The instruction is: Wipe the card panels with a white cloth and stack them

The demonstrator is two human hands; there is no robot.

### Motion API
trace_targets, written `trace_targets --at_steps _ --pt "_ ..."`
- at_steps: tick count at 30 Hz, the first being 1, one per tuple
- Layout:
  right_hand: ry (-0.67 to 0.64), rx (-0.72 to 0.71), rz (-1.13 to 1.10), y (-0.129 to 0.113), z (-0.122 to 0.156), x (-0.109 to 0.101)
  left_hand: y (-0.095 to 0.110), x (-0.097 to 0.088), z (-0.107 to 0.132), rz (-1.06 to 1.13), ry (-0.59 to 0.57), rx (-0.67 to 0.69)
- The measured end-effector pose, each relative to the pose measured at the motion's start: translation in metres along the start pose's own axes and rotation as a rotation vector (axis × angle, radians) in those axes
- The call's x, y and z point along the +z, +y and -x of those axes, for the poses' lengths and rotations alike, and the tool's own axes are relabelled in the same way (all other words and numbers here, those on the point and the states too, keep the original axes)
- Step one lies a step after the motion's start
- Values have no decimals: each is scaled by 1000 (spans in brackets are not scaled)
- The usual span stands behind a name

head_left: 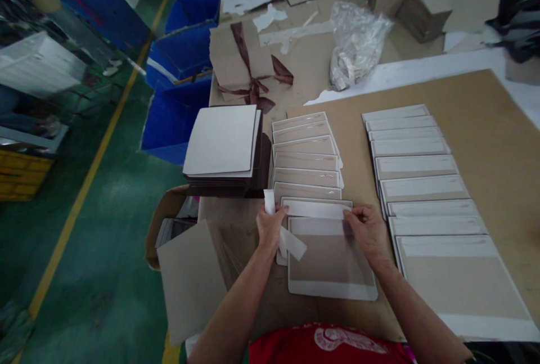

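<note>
A white paper-like strip (316,209) is stretched level across the top of a grey-brown panel with white bands (333,260). My left hand (270,228) pinches the strip's left end and also holds more white strips (294,244), which stick out above and below the fingers. At the strip's right end, my right hand (368,233) is closed, thumb and fingertips pinching its corner. Just beyond the panel lies an overlapping row of similar panels (306,160). Another overlapping row of panels (426,187) lies to the right of my right hand.
A stack of pale and dark boards (221,142) stands left of the rows. Behind are a ribbon-tied cardboard bundle (230,57) and a clear plastic bag (356,43). Blue bins (169,122) and a carton (154,234) holding boards stand beside the table's left edge.
</note>
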State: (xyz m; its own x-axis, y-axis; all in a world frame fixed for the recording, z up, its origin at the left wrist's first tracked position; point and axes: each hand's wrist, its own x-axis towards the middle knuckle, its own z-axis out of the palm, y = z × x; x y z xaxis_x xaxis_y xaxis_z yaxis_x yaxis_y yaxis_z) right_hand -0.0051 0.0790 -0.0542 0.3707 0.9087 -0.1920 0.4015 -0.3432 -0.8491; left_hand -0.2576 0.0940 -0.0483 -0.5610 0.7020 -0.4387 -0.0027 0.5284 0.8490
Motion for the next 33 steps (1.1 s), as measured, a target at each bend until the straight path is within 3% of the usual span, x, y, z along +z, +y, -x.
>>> trace_targets --at_steps 7,14,33 --pt "15 -44 90 -12 -1 4 -1 5 -1 -192 62 91" --pt "4 -60 131 -9 -4 6 -5 9 -5 -312 86 123" --pt "-7 -58 179 -1 -11 9 -7 9 -9 -363 82 120"
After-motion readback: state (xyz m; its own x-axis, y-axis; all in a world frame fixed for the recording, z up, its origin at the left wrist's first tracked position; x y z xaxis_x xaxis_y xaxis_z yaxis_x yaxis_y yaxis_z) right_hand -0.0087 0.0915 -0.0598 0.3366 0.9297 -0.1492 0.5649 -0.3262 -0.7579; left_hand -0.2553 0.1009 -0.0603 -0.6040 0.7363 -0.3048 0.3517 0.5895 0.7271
